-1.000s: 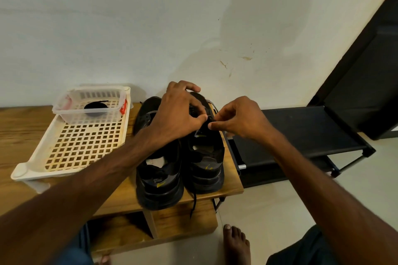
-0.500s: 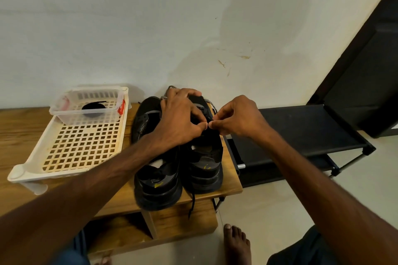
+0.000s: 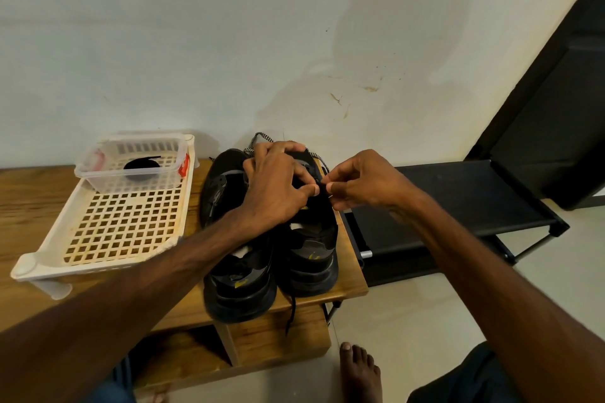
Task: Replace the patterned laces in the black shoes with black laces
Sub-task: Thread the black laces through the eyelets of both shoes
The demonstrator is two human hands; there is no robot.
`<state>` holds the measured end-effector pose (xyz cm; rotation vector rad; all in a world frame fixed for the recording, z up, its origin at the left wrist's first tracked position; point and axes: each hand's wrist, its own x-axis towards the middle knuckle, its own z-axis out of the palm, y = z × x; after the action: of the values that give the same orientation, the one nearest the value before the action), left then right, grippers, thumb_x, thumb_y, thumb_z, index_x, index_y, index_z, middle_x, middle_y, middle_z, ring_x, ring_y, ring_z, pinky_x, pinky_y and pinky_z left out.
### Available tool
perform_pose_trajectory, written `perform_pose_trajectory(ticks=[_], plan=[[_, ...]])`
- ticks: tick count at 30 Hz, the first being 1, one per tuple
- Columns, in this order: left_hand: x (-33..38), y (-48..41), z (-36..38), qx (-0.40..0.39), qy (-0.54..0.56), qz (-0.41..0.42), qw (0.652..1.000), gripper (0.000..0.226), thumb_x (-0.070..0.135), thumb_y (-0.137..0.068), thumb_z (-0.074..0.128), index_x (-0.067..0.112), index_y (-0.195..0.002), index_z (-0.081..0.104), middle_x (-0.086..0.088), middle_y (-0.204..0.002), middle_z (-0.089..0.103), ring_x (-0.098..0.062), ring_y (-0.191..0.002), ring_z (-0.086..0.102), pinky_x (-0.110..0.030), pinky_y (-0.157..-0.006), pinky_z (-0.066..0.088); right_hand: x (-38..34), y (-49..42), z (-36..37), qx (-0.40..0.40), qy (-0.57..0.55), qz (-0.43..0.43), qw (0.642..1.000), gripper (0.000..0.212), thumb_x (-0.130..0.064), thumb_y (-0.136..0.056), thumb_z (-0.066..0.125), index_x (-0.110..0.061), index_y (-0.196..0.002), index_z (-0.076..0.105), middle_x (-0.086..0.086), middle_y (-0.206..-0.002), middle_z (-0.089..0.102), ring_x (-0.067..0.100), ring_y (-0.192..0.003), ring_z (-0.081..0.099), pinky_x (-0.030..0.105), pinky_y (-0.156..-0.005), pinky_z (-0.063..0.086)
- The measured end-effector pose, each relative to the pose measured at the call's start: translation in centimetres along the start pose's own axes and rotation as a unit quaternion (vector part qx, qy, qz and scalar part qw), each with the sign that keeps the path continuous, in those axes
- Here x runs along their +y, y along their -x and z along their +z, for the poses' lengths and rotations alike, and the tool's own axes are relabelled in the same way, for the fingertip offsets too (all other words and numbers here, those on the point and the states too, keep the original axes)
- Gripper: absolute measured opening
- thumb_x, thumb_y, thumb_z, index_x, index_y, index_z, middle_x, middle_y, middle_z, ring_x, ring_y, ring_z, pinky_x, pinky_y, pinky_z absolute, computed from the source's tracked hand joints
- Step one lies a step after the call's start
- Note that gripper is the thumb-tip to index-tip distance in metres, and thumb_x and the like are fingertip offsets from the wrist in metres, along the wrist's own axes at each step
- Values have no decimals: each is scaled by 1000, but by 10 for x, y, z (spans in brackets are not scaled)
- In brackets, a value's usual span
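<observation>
- Left hand (image 3: pixel 278 186) — curled over right-hand shoe (image 3: pixel 314 258), pinching black lace (image 3: pixel 290 314).
- Right hand (image 3: pixel 363 183) — pinching same lace, close beside.
- Patterned lace (image 3: pixel 260 137) — looped behind shoe.

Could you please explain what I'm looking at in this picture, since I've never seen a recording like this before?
There is no machine here: a person wears a wide-angle camera on the head, looking forward and down, so the two arms reaching in are their own. The left hand and right hand meet over the right shoe of a black pair; the left shoe stands beside it. Both hands seem to pinch the black lace, whose end hangs over the front of the bench; the pinch itself is too small to see well. A patterned lace shows behind the shoes. Left of them lies a white tray carrying a clear box with a dark coil, likely another lace. A black rack stands to the right, and a bare foot is on the floor.
</observation>
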<state>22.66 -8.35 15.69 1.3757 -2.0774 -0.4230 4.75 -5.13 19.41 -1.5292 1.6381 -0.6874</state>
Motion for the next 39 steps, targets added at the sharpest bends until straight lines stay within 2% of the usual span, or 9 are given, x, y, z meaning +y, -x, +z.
perform_pose_trajectory(ticks=[9,16,21,25,28,30,32,34,39], plan=[[-2,3,-7,-67,-36,-1,997,32,40,-70,89,36,-100,78,11,-156,36,-17,-142,16,-36,-97,15,2,-7,-1,18,19,-3,1000,8,-8,-93,72,-1,-95,76,11,-83,78,19,-75,78,30,-71,64],[-9,12,1,-36,-112,50,992,23,35,-83,78,37,-105,76,9,-148,44,-21,-138,24,-44,-107,21,-2,-5,-1,65,108,-17,992,18,-19,-95,69,-4,-86,77,7,-77,78,12,-66,76,22,-61,61],[-9,12,1,-35,-140,53,988,28,32,-84,77,35,-111,74,7,-150,42,-22,-140,19,-43,-107,18,-6,2,-14,121,-94,-7,988,19,-14,-101,59,-1,-99,72,15,-96,77,24,-82,78,39,-79,65],[-11,10,3,-38,-155,54,986,31,27,-84,77,34,-114,73,5,-151,41,-23,-141,18,-46,-109,18,-18,7,-21,77,-346,-22,935,17,-16,-105,48,-4,-105,60,17,-103,77,31,-98,76,45,-95,58],[-13,9,2,-32,-135,61,988,25,31,-83,76,36,-108,74,7,-148,45,-22,-140,23,-45,-106,20,-24,12,-25,43,-478,-45,876,8,-15,-102,48,-9,-103,54,6,-77,68,22,-73,70,41,-84,60],[-12,5,-2,5,-76,60,995,17,31,-83,76,38,-98,75,10,-140,54,-19,-136,32,-41,-100,22,-23,11,-22,67,-412,-49,908,10,-16,-100,54,-8,-98,60,-1,-61,50,14,-55,51,35,-66,56],[-10,-2,-12,70,5,51,996,13,29,-85,75,37,-95,74,15,-126,64,-16,-129,44,-41,-102,29,-17,8,-16,108,-125,-75,983,11,-20,-97,64,-10,-96,70,-11,-54,50,5,-47,48,23,-58,47],[-9,-9,-26,142,87,49,985,12,27,-89,73,35,-98,72,19,-114,68,-12,-118,53,-43,-102,40,-9,3,-8,69,159,-93,980,11,-24,-94,72,-14,-95,76,-12,-56,56,-2,-48,52,11,-55,39],[-9,-18,-45,146,122,49,980,15,28,-91,74,27,-105,72,17,-107,69,-7,-103,58,-24,-85,43,-3,-4,0,61,242,-87,965,24,-24,-98,67,-5,-91,79,10,-71,68,10,-56,50,11,-50,36]])
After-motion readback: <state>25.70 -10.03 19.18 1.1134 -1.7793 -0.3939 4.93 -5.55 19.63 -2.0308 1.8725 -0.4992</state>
